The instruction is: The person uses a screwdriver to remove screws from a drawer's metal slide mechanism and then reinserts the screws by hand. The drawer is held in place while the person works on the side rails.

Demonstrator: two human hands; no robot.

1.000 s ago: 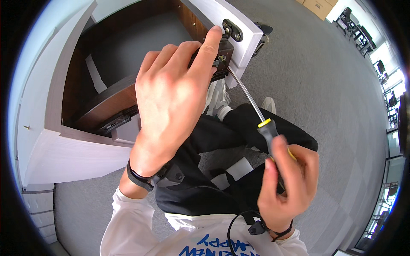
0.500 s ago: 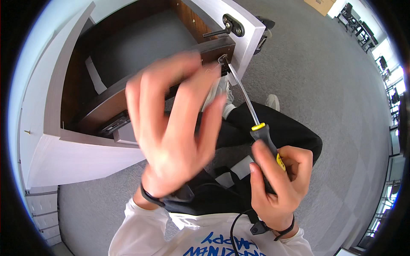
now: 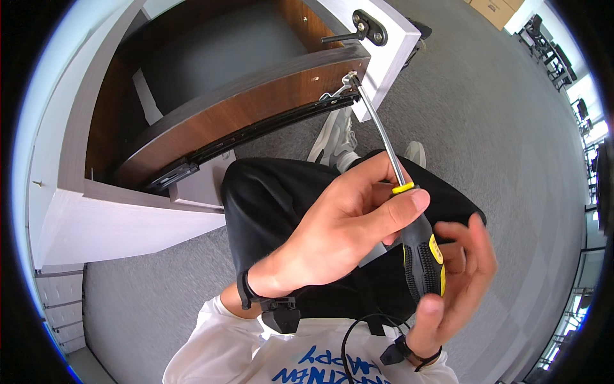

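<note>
A screwdriver (image 3: 419, 256) with a black and yellow handle and a steel shaft slants up and away from me. Its tip meets small metal hardware (image 3: 348, 79) at the end of a brown drawer side (image 3: 256, 96), beside the pale front panel. My left hand (image 3: 326, 233) pinches the screwdriver where the shaft joins the handle. Around the lower handle, my right hand (image 3: 464, 275) has its fingers spread and curved; its thumb is close to the handle's end, and whether it touches I cannot tell. The screw head at the tip is too small to make out.
A black drawer slide (image 3: 256, 136) runs along the drawer side. On the front panel a black plate (image 3: 369, 27) carries a bolt-like rod. The pale cabinet (image 3: 128, 224) stands at the left. My legs (image 3: 275, 192) are bent under the drawer; chairs (image 3: 543, 48) stand far right.
My left hand has come down and right from in front of the drawer onto the screwdriver. My right hand has loosened its hold, its fingers spreading. The drawer now sits slightly further right in view.
</note>
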